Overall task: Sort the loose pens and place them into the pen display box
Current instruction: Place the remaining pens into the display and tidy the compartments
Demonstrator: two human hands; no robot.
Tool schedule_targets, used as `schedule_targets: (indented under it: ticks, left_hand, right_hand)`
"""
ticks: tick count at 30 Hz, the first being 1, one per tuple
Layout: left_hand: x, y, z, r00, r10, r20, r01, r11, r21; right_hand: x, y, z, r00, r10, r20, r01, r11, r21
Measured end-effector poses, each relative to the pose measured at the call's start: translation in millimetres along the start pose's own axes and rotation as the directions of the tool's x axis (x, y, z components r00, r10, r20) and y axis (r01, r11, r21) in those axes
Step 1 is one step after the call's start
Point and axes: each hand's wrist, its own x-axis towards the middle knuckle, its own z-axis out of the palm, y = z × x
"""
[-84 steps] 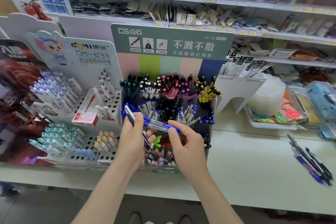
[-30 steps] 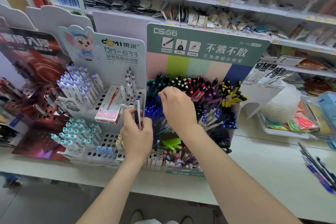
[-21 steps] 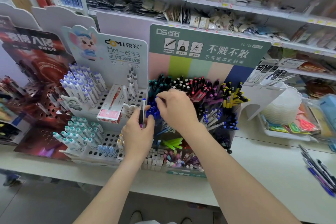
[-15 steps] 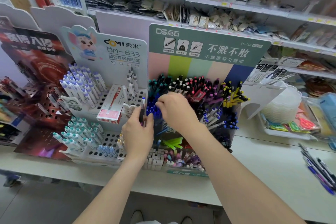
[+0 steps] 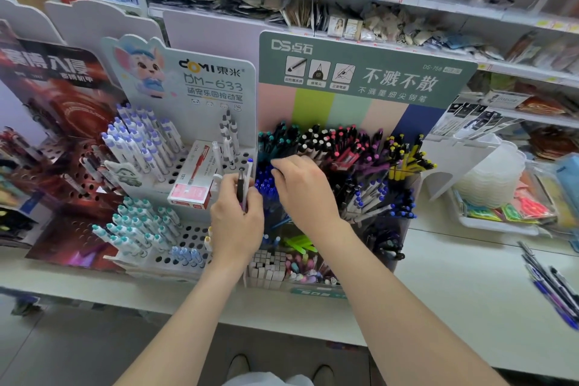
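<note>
Straight ahead of me, head view: my left hand (image 5: 236,216) grips two pens (image 5: 240,185) upright, long axis near vertical, button ends up, just left of the pen display box (image 5: 351,110). My right hand (image 5: 305,194) curls into its blue section (image 5: 266,188); whether it is pinching anything, I cannot tell. Risk: crowded pens deflect an insertion into a neighbouring colour.

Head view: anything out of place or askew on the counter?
Yes. A bunch of loose pens lies flat on the counter at far right, outside any display. A red pen carton lies tilted across the white display's holes.
</note>
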Motion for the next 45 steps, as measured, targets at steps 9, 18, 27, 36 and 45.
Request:
schedule_targets:
  ticks: [9, 18, 27, 36, 45]
  left_hand:
    - [-2.1, -8.2, -4.4, 0.971, -0.173, 0.167, 0.216, 0.932, -0.292]
    - [-4.2, -3.8, -7.5, 0.974, -0.142, 0.177, 0.191, 0.934, -0.301]
    - [-9.8, 7.7, -7.2, 0.977, -0.139, 0.164, 0.186, 0.928, -0.323]
    - [-14.8, 19.1, -5.9, 0.976, -0.127, 0.179, 0.186, 0.913, -0.362]
    - [-23.8, 47.0, 10.0, 0.896, -0.135, 0.424, 0.355, 0.790, -0.500]
  right_hand:
    - [-1.5, -2.0, -1.3, 0.985, 0.167, 0.041, -0.167, 0.986, -0.014]
    - [-31.5, -5.4, -5.4, 0.955, 0.284, 0.088, -0.292, 0.952, 0.091]
    - [-31.4, 14.5, -14.5, 0.969, 0.236, 0.067, -0.245, 0.938, 0.245]
    - [-48.6, 12.0, -23.6, 0.972, 0.230, -0.049, -0.214, 0.953, 0.214]
    - [-90.1, -11.0, -60.2, 0.787, 0.505, 0.355, -0.593, 0.459, 0.662]
